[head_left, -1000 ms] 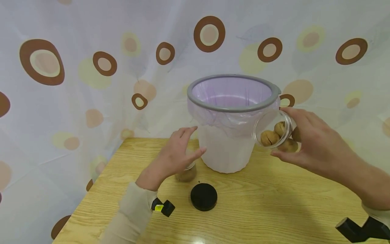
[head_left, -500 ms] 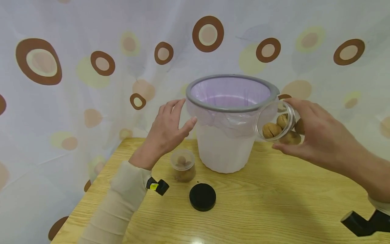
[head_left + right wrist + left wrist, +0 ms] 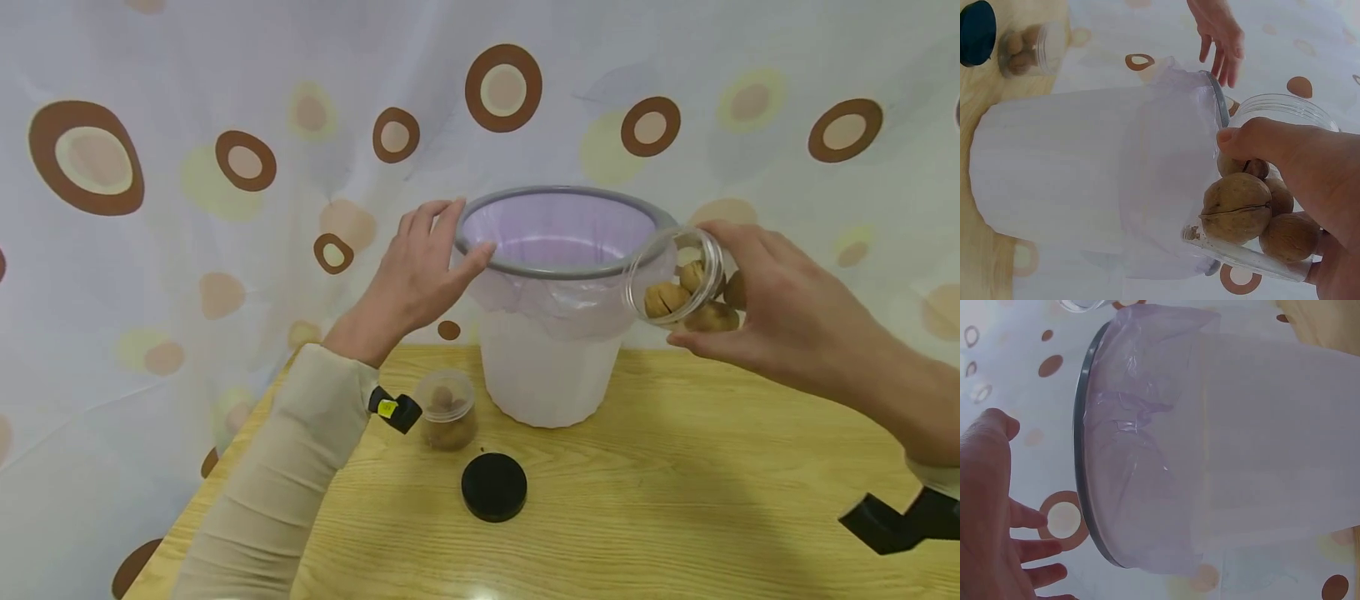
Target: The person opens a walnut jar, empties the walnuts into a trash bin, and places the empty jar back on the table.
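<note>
My right hand grips a clear plastic jar tilted on its side, its mouth toward the bin's right rim. Several walnuts lie inside it. My left hand hangs by the left side of the bin's rim, thumb and fingers spread and holding nothing; in the left wrist view a gap shows between the hand and the rim. Between both hands stands a white trash bin with a grey rim ring and a thin purple liner bag.
A second clear jar with walnuts in it stands on the wooden table, left of the bin. A black round lid lies in front of it. Behind the table hangs a patterned curtain.
My left hand has risen from over the standing jar to the bin's left rim, uncovering that jar. My right hand has lifted the tilted jar slightly.
</note>
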{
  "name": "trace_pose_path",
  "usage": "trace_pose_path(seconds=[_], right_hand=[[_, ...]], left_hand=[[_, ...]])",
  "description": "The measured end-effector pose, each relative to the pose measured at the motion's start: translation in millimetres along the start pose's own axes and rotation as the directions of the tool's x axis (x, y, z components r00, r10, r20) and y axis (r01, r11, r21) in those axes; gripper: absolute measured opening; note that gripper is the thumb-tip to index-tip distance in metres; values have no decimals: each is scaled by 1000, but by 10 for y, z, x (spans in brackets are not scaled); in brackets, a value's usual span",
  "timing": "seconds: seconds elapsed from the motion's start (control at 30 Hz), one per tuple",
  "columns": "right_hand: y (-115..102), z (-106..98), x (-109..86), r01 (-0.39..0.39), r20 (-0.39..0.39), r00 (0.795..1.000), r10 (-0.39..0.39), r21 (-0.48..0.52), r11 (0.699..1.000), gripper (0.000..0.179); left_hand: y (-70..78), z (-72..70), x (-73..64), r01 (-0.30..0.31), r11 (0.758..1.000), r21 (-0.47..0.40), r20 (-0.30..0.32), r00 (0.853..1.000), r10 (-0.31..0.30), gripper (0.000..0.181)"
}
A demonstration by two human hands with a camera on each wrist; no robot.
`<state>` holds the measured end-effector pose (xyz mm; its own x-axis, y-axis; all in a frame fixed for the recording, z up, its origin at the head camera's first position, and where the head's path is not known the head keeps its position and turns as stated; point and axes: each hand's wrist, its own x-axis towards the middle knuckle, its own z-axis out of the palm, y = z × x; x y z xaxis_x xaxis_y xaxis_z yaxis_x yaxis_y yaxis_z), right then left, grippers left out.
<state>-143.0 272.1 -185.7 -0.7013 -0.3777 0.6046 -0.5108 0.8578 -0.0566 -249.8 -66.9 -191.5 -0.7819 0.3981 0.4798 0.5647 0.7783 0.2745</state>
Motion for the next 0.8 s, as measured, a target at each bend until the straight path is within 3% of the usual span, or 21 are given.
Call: trace_pose_path(seconds=[0.13, 0.4, 0.8], right_hand=[[22, -9, 87, 12, -3, 1000, -12, 13, 1000, 103], [89, -34, 214, -62, 43, 997, 60, 24, 998, 100], [161, -105, 502, -38, 67, 997, 41, -56, 998, 97]], left_hand=[[15, -50, 109, 25, 1000, 17, 33, 999, -25, 77], [44, -100, 359, 65, 997, 29, 62, 996, -67, 78], [60, -32, 587, 87, 996, 29, 190, 978, -91, 82]])
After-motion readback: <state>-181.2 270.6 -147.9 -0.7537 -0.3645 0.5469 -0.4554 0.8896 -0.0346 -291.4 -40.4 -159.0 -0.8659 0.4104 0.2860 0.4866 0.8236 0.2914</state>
